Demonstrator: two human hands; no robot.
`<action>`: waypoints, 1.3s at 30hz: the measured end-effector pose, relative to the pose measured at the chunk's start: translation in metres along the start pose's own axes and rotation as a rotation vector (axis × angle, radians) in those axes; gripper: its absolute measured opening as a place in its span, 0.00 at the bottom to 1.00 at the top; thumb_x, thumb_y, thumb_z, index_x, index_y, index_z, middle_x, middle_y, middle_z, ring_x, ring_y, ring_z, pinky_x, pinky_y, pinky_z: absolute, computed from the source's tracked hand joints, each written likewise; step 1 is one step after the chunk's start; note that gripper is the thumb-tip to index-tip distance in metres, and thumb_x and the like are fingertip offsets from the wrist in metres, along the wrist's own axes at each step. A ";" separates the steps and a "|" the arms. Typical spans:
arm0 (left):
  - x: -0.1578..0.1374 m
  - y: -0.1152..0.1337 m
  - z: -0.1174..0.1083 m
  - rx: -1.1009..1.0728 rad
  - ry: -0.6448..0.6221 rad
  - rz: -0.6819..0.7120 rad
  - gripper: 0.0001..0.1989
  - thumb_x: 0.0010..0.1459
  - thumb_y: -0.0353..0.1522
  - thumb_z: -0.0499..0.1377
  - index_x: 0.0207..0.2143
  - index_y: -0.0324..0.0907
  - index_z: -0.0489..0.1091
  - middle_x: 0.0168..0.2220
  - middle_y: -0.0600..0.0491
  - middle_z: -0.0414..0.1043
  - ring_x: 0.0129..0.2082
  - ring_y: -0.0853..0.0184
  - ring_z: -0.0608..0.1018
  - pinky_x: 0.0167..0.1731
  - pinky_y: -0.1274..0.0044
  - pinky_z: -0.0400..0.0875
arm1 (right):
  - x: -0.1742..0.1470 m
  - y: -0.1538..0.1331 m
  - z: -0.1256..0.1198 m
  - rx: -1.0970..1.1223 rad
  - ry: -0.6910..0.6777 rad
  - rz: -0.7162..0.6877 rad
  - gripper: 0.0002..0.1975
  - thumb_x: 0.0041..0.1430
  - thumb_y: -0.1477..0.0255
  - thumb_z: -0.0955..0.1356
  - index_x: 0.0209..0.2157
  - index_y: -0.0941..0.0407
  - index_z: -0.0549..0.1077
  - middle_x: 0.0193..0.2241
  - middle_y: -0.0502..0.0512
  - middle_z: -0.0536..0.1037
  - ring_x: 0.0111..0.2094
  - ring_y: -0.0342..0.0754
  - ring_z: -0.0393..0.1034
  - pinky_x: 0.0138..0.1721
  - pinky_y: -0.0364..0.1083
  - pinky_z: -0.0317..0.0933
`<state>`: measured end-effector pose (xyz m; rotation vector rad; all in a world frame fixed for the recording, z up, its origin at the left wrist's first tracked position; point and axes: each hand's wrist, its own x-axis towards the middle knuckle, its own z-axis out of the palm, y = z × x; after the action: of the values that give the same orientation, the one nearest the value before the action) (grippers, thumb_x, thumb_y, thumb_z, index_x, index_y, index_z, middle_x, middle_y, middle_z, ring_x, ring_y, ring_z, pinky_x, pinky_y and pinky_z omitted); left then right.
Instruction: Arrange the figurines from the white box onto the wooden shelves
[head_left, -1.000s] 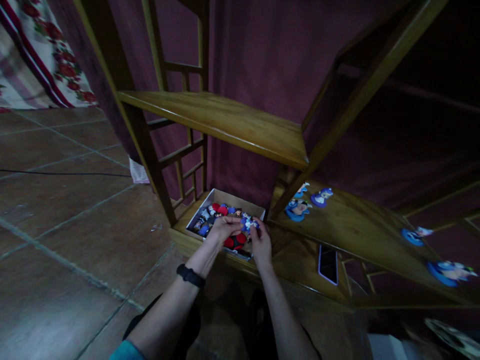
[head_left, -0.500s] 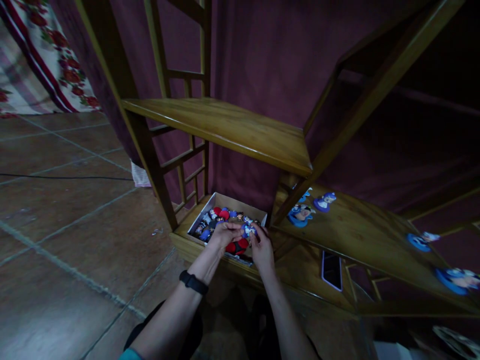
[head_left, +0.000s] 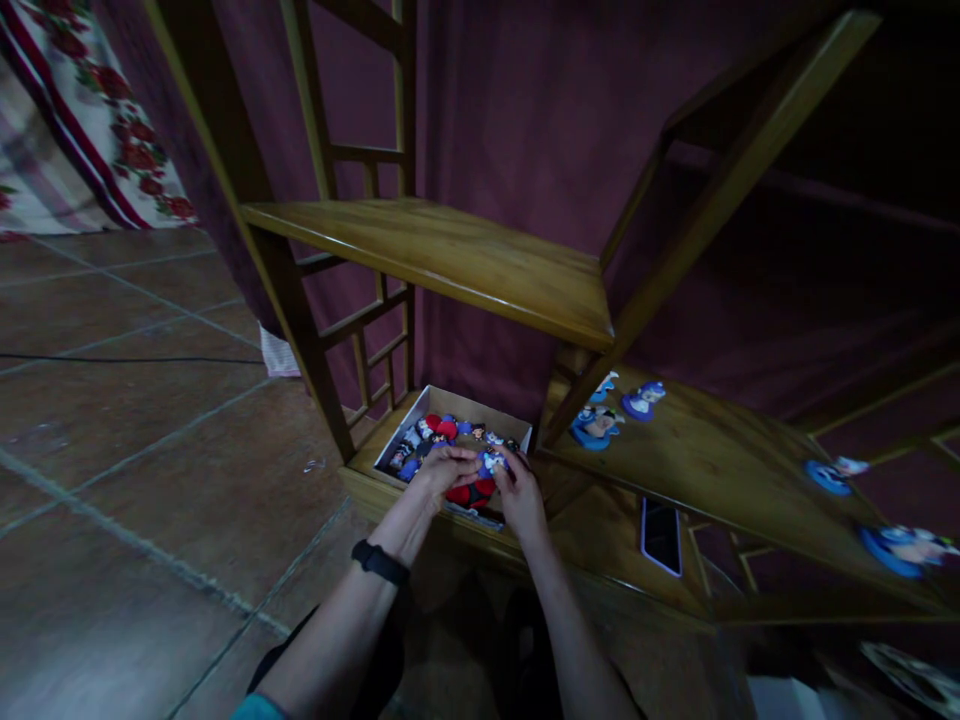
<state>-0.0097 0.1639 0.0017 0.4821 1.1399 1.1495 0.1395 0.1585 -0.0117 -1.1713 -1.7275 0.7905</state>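
Observation:
A blue-and-white figurine [head_left: 491, 462] is pinched between my two hands, just above an open cardboard box [head_left: 517, 432]. My left hand [head_left: 446, 472] closes on its left side with thumb and fingers. From the right, my right hand [head_left: 519, 492] grips it the same way. Inside the box lie several small figurines, some with round red bases [head_left: 471, 494] and others blue or dark. The box stands on the bottom shelf [head_left: 366, 484] of a wooden rack. My hands hide part of the box's contents.
Above the box juts a wooden shelf [head_left: 450, 250]. On the right-hand shelf [head_left: 712, 455] stand several figurines, among them a purple one [head_left: 643, 400] and a blue-based one [head_left: 834, 474]. A phone [head_left: 661, 535] lies below. A slanting wooden post [head_left: 675, 260] rises between the sections.
My hands stay over the box with the figurine between them, shifted very slightly. The whole view has moved a little, so the shelves on the right appear further left.

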 end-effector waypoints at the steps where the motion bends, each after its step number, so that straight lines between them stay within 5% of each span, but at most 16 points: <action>1: 0.001 0.000 0.000 0.012 -0.006 -0.003 0.10 0.38 0.22 0.67 0.26 0.35 0.71 0.23 0.50 0.74 0.24 0.70 0.76 0.29 0.78 0.72 | 0.000 0.001 0.001 0.016 -0.001 0.005 0.19 0.57 0.70 0.60 0.50 0.50 0.66 0.48 0.54 0.71 0.50 0.49 0.63 0.52 0.49 0.56; 10: 0.003 -0.002 0.009 0.044 -0.009 -0.004 0.09 0.40 0.23 0.66 0.28 0.36 0.71 0.24 0.51 0.74 0.23 0.72 0.76 0.28 0.80 0.73 | 0.003 0.009 0.006 0.093 0.133 0.125 0.19 0.54 0.66 0.64 0.49 0.52 0.64 0.45 0.54 0.72 0.47 0.48 0.65 0.50 0.48 0.57; 25: 0.003 -0.004 -0.005 -0.003 -0.021 -0.089 0.10 0.38 0.19 0.65 0.26 0.34 0.72 0.22 0.50 0.74 0.24 0.68 0.77 0.31 0.76 0.74 | 0.004 0.014 0.004 0.162 -0.022 0.128 0.15 0.51 0.70 0.64 0.42 0.53 0.70 0.39 0.51 0.75 0.41 0.48 0.68 0.45 0.47 0.60; 31: 0.003 -0.001 -0.003 0.008 0.006 -0.065 0.09 0.41 0.19 0.63 0.27 0.35 0.70 0.22 0.51 0.74 0.23 0.70 0.77 0.28 0.79 0.74 | 0.002 0.013 0.015 0.232 0.046 0.117 0.17 0.52 0.69 0.64 0.46 0.52 0.68 0.44 0.52 0.73 0.45 0.47 0.67 0.47 0.47 0.60; 39: 0.011 -0.007 -0.002 -0.103 0.021 -0.094 0.12 0.42 0.18 0.62 0.32 0.36 0.69 0.22 0.53 0.74 0.20 0.71 0.76 0.27 0.78 0.74 | 0.005 0.022 0.025 0.499 0.139 0.373 0.17 0.48 0.64 0.66 0.41 0.54 0.70 0.42 0.53 0.74 0.42 0.48 0.69 0.43 0.49 0.65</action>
<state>-0.0088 0.1702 -0.0092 0.3347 1.1046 1.1274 0.1238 0.1700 -0.0394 -1.1721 -1.1158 1.2480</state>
